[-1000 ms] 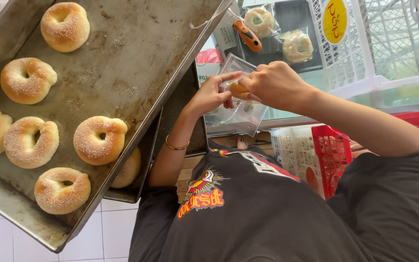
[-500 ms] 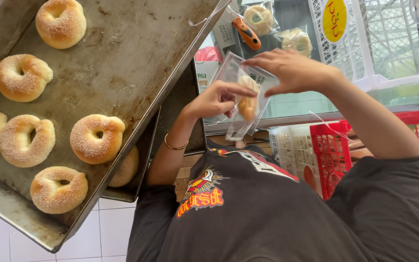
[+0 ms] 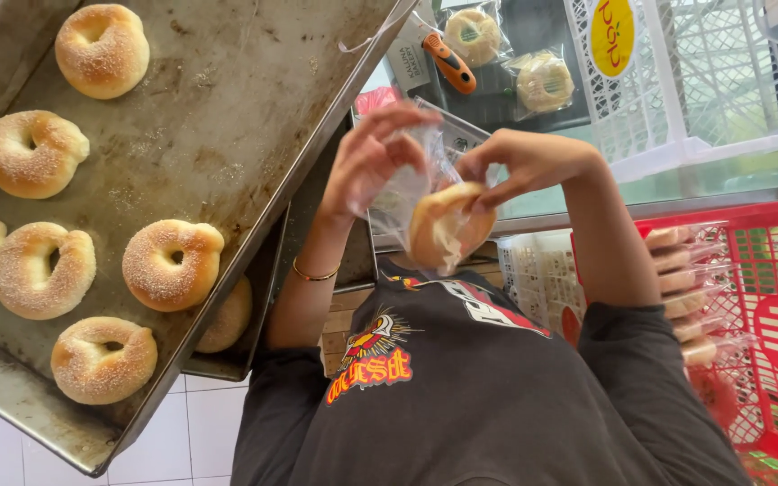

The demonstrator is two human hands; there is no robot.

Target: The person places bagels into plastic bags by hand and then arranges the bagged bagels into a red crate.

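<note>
Sugared doughnut point(image 3: 447, 229) sits inside a clear plastic bag point(image 3: 407, 193), which both hands hold up in the air just to the right of the big metal baking tray point(image 3: 227, 99). The left hand point(image 3: 373, 157) has its fingers curled on the upper edge of the bag, pinching the thin plastic. The right hand point(image 3: 520, 162) closes thumb and fingers on the other side of the bag opening, just above the doughnut. On the tray six more sugared doughnuts point(image 3: 171, 264) lie apart from each other, most of them on its left part. Beyond the tray's right edge are two bagged doughnuts point(image 3: 544, 81) and an orange-handled cutter point(image 3: 450, 65). Further right of the tray stands a red plastic crate point(image 3: 772, 315) with wrapped pastries point(image 3: 682, 270) at its left side.
</note>
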